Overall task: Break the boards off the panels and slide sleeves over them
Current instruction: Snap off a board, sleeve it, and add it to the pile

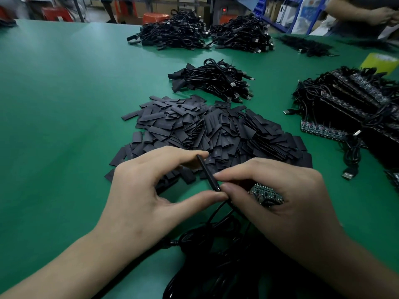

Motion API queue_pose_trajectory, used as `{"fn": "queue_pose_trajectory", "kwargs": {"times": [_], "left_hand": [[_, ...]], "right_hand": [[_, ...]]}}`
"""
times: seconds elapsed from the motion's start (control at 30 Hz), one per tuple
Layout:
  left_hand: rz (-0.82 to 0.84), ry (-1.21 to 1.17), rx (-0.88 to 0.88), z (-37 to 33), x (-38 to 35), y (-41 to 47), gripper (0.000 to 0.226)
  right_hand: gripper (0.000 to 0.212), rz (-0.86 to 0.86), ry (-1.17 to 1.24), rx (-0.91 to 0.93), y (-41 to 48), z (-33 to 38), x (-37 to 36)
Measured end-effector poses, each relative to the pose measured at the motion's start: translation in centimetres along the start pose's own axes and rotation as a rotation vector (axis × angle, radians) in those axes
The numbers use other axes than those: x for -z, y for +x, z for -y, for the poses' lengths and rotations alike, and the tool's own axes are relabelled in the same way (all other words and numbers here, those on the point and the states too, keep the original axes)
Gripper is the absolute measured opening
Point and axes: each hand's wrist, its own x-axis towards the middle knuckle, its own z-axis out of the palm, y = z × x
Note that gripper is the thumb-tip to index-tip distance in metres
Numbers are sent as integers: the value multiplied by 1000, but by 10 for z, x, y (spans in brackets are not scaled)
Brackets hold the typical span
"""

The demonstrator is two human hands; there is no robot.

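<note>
Head view, lower centre: left hand [140, 190] and right hand [280, 197] both pinch one black sleeve [208, 172]; the right also grips a board panel [266, 194]. Just behind lies the sleeve pile [216, 126].

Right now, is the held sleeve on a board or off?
Likely on: a cable leaves the lower end of the sleeve that left hand and right hand pinch; its inside hidden.

The left hand [138, 190] and right hand [276, 195] pinch (fingertips [218, 196] touching).
</note>
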Motion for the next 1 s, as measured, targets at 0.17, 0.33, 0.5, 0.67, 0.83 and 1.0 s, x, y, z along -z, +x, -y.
{"fn": "queue_pose_trajectory", "kwargs": {"times": [0.17,0.33,0.5,0.67,0.83,1.0], "left_hand": [[-120,-273,165,6,-9,-2,58],[-168,-581,227,12,-14,0,61],[-173,-646,237,12,-14,1,55],[-153,-566,188,9,-12,0,50],[-147,-464,167,7,-10,-1,51],[-142,-430,165,6,-10,-1,47]], "right_hand": [[9,-33,5,-24,-2,3,-3],[14,-27,63,-76,-5,6,-9],[17,-21,118,-111,-4,5,-11],[16,-19,180,-163,-5,3,-10],[16,3,203,-186,-4,4,-10],[17,39,231,-183,-4,5,-9]]}}
